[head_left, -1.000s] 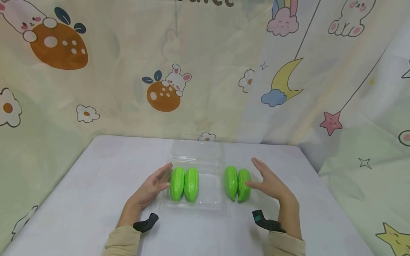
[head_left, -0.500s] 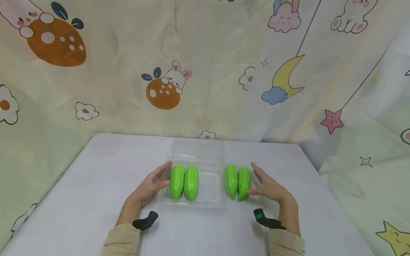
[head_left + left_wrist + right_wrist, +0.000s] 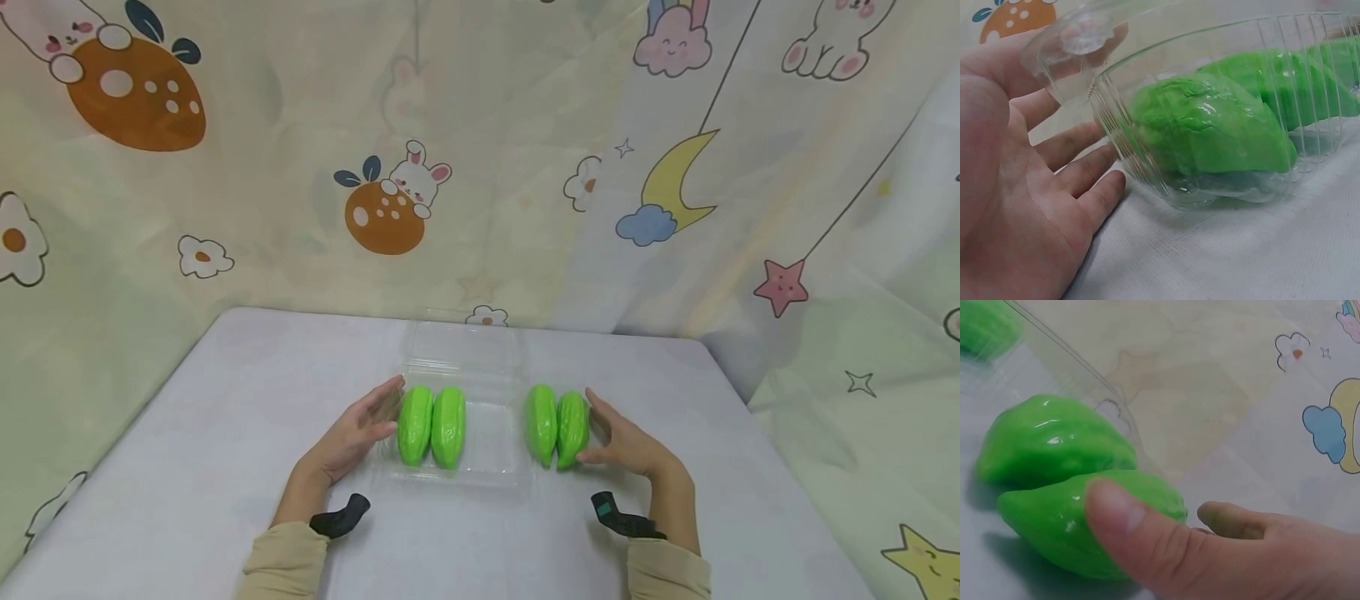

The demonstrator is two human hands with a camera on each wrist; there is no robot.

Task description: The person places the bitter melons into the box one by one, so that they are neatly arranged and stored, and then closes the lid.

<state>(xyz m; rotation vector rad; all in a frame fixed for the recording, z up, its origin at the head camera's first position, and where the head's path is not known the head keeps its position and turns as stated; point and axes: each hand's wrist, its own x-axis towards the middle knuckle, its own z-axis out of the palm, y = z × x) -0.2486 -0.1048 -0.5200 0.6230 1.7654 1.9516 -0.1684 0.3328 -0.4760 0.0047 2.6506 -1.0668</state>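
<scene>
**Right hand (image 3: 622, 433) spread at a green piece, left hand (image 3: 358, 432) beside a clear container (image 3: 491, 442)**

Two glossy green pieces, ridged and shaped like plump fruit, lie side by side in the container: a left inner piece (image 3: 415, 425) near its left wall and a right inner piece (image 3: 448, 427) just beside it. The container's right half shows bare plastic, and its transparent lid (image 3: 465, 346) lies folded back behind it on the desk (image 3: 225, 433).

Two more green pieces rest on the desk just right of the container. The nearer loose piece (image 3: 542, 421) lies closest to the container's right wall; the outer loose piece (image 3: 573, 429) lies along its right side, their narrow ends pointing toward the person.

The right hand's grip is parted around the outer loose piece, the thumb (image 3: 1113, 512) by its narrow end and the fingers by the far end. The thumb overlaps the piece in the right wrist view; whether it touches cannot be told.

The left hand's grip is relaxed and holds nothing, its fingers (image 3: 1088, 172) extended at the container's left wall; contact there is unclear.

Each wrist wears a black mount, above beige sleeves (image 3: 285, 562). Behind the desk hangs a pale backdrop (image 3: 510, 167) printed with rabbits, flowers and a moon.
</scene>
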